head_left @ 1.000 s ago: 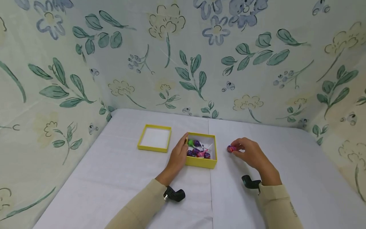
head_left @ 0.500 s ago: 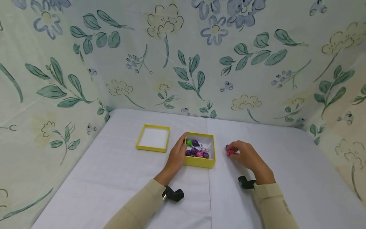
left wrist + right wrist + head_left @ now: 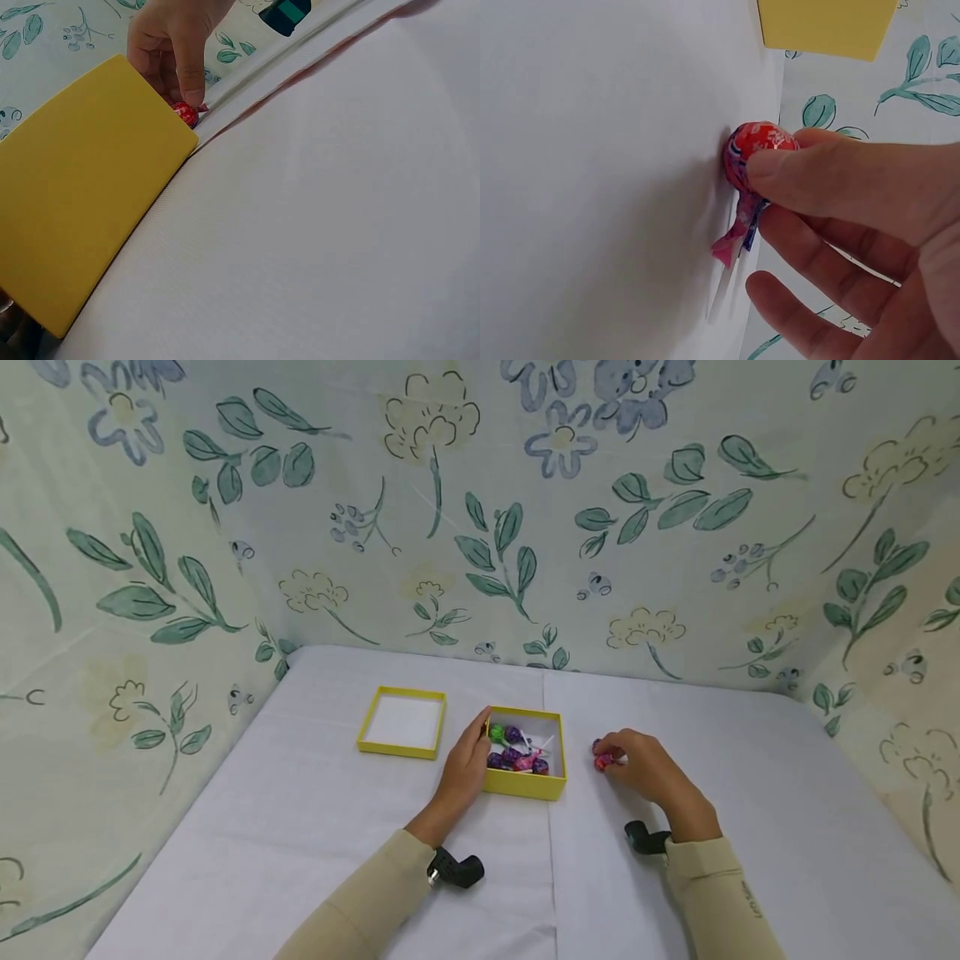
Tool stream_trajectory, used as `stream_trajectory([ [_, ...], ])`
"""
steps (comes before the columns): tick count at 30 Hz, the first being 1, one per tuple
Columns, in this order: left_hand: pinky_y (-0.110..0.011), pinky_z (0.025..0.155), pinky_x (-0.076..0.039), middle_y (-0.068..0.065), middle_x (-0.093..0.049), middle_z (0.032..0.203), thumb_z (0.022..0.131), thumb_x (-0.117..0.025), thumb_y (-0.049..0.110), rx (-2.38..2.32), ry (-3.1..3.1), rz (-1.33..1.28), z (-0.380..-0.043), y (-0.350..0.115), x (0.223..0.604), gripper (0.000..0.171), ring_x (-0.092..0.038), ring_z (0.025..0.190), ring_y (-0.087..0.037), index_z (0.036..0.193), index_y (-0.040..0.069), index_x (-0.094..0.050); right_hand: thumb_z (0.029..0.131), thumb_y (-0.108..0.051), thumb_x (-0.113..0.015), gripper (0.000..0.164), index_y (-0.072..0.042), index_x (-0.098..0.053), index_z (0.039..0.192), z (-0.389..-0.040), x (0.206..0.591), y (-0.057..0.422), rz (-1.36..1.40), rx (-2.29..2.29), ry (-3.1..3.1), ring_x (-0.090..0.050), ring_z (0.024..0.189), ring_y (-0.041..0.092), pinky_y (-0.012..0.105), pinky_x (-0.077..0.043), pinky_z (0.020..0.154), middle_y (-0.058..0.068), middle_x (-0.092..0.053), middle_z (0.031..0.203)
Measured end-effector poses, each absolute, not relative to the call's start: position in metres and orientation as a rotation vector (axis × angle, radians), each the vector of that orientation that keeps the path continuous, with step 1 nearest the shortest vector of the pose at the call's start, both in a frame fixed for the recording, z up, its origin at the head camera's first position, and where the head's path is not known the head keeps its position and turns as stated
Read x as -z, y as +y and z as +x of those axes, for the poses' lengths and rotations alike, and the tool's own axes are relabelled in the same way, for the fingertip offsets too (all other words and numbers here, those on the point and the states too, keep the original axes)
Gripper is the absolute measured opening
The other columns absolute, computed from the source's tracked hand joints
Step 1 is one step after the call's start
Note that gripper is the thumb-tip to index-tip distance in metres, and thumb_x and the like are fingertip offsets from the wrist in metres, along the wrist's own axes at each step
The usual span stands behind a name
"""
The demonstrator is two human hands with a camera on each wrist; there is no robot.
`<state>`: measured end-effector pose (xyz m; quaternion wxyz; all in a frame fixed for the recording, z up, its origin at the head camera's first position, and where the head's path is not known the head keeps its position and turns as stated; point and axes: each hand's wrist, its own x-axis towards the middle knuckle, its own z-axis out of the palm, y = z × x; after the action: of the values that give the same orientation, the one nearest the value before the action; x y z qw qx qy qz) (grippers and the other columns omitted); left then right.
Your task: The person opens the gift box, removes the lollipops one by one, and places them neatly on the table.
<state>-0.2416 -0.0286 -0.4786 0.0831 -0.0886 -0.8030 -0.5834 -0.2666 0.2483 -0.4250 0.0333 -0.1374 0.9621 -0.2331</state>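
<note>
A yellow box (image 3: 522,786) stands on the table, with several wrapped lollipops (image 3: 512,757) in purple, green and pink inside. Along the box's left wall rests my left hand (image 3: 463,763), its fingers looking straight; in the left wrist view the box hides most of them. To the right of the box, my right hand (image 3: 643,763) pinches a red wrapped lollipop (image 3: 761,139) between thumb and fingers, low over the table. A purple one (image 3: 596,745) shows just behind it in the head view. Two white sticks (image 3: 721,289) hang below the wrapper in the right wrist view, the second head largely hidden.
A shallow yellow-rimmed lid (image 3: 405,722) with a white inside lies to the left of the box. White cloth (image 3: 315,827) covers the table, and a floral curtain (image 3: 450,568) rises behind and at both sides.
My right hand has come down slightly toward the table with the red lollipop, and a purple one now shows behind it. The left hand and box stay put; the head view shifted a little.
</note>
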Motion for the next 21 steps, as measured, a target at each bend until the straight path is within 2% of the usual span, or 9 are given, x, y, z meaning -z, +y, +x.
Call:
stream_trajectory([
  [11, -0.036, 0.117, -0.022, 0.005, -0.026, 0.157, 0.104, -0.029, 0.022, 1.755, -2.399, -0.260, -0.240, -0.030, 0.478, 0.050, -0.023, 0.143, -0.013, 0.154, 0.023, -0.025, 0.083, 0.000, -0.072, 0.023, -0.009, -0.071, 0.104, -0.262, 0.420, 0.246, -0.441, 0.715, 2.955, -0.058, 0.099, 0.027, 0.049, -0.052, 0.091, 0.006, -0.065, 0.103],
  [21, -0.035, 0.117, -0.022, 0.009, -0.025, 0.157, 0.104, -0.029, 0.024, 1.741, -2.403, -0.267, -0.241, -0.029, 0.479, 0.050, -0.022, 0.143, -0.009, 0.153, 0.029, -0.024, 0.082, -0.002, -0.074, 0.024, -0.007, -0.070, 0.105, -0.256, 0.406, 0.238, -0.534, 0.750, 3.024, -0.061, 0.101, 0.029, 0.049, -0.053, 0.089, 0.008, -0.066, 0.104],
])
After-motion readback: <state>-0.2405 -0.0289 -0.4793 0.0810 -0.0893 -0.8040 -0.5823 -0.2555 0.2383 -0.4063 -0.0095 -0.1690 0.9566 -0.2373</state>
